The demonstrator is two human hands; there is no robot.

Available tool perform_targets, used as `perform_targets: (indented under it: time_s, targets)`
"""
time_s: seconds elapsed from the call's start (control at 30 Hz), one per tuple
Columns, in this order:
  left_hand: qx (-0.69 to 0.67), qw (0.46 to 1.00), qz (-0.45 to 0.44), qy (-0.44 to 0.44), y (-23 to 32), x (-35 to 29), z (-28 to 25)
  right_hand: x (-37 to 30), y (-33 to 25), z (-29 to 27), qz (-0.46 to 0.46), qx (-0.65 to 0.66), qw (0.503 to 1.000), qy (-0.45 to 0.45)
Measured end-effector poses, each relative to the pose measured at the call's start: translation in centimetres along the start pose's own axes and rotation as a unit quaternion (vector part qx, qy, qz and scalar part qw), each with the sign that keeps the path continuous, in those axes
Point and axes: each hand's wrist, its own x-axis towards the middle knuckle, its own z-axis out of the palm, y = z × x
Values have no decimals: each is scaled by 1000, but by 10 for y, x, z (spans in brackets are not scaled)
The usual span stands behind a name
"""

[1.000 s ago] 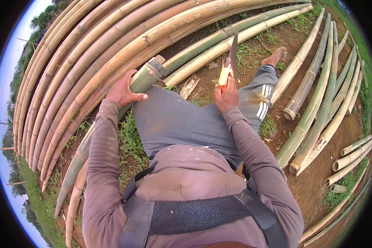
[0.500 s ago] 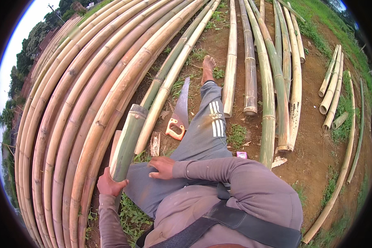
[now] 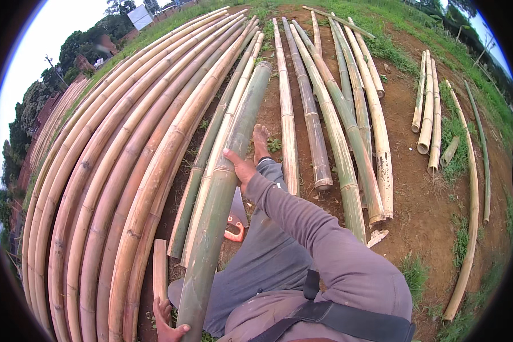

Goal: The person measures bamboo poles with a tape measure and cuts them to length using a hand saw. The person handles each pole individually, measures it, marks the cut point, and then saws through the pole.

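A thick green bamboo pole [image 3: 204, 251] slants up across my left thigh, its far end raised over the other poles. My right hand [image 3: 244, 170] is wrapped round its upper half, thumb on top. Down by the lower end, my left hand [image 3: 168, 322] cups the pole from the left, its thumb against the side. Part of a handsaw [image 3: 233, 229] with an orange handle shows between the pole and my leg; its blade is partly hidden. A short pale bamboo piece [image 3: 160, 268] lies just left of the pole.
Long tan bamboo poles [image 3: 105, 165] lie side by side along the left. More poles [image 3: 319, 142] rest on the bare soil ahead. Short bamboo lengths [image 3: 426, 119] and a curved pole [image 3: 472, 228] lie at the right. My bare foot [image 3: 261, 139] is stretched out in front.
The green pole has slid forward and up, so much more of it shows. My right hand has left my thigh and taken hold of it; my left hand is lower.
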Motion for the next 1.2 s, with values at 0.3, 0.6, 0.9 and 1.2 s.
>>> perform_targets:
  time_s: [0.3,0.6,0.9,1.2]
  targets:
    - [181,951,-120,-219,5,-14,3,-4,-71,-76,-66,59,994,64]
    - [4,973,30,-230,28,184,166,-160,141,-23,113,189,975,-25]
    - [279,932,-115,-199,-23,-24,3,26,-9,-127,-5,50,966,254]
    - [390,883,-161,-204,5,-27,2,-38,23,-121,-2,90,975,204]
